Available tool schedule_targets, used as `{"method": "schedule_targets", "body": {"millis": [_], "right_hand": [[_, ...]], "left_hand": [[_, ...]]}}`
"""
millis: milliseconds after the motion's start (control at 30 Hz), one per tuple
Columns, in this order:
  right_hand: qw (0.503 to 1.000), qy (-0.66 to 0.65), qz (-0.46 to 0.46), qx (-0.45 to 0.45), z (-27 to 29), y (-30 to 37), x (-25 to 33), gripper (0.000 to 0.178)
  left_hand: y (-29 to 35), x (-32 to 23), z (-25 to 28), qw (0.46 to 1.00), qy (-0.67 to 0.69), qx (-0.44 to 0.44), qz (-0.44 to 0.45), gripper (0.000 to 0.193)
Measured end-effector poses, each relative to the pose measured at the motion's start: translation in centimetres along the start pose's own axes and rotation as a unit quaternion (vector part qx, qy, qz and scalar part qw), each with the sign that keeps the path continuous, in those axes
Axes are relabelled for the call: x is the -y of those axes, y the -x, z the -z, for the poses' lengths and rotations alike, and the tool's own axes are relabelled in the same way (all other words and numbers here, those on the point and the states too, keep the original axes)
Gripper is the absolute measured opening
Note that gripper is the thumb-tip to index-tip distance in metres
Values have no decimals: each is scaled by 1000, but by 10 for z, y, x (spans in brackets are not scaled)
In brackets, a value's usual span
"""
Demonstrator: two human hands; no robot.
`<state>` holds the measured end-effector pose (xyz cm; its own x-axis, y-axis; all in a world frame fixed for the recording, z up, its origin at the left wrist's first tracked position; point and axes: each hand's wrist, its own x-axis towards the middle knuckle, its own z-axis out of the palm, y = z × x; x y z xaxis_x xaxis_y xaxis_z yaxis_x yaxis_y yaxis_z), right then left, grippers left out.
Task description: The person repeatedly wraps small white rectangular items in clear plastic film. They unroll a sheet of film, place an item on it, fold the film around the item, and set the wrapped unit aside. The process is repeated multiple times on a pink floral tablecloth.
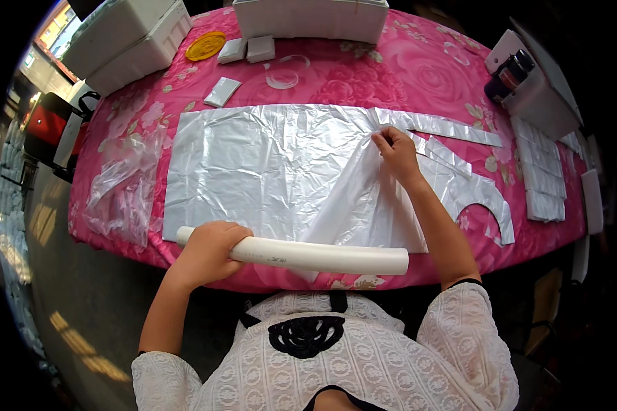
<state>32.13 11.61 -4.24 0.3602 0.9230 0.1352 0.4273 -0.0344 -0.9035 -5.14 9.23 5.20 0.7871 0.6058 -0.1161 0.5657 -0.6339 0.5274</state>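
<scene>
A white plastic pipe [322,255] lies along the near table edge, over the near border of a silvery plastic sheet [253,171]. My left hand [216,248] is wrapped round the pipe near its left end. Pinched between the fingers of my right hand [395,152] is a lifted layer of thin whitish film [363,195], which slopes down from the fingertips toward the pipe. On the right the sheet has cut-out straps [456,128] and a rounded notch at its near corner.
Crumpled clear plastic [127,192] lies left of the sheet. Small folded packets [223,92], a yellow coil [206,46] and white foam boxes [308,19] stand along the back. At right are a dark bottle [509,75] and stacked silvery packs [538,171]. A pink flowered cloth [363,85] covers the table.
</scene>
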Motion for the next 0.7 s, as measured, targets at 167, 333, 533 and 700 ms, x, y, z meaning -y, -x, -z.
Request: {"method": "schedule_targets", "body": {"millis": [167,333,533,700], "right_hand": [[999,15,-3,50,-21,2,1,20],[998,6,-19,61,-24,0,-3,21],[996,24,-5,89,-23,3,6,23],[995,40,-8,92,-21,-1,1,23]], "left_hand": [[-53,-8,-5,978,-151,-81,-116,31],[-108,15,-31,966,-175,-128,-138,34],[-92,3,-73,956,-14,-171,-240,40],[-69,-8,-94,956,-33,21,-290,61]]}}
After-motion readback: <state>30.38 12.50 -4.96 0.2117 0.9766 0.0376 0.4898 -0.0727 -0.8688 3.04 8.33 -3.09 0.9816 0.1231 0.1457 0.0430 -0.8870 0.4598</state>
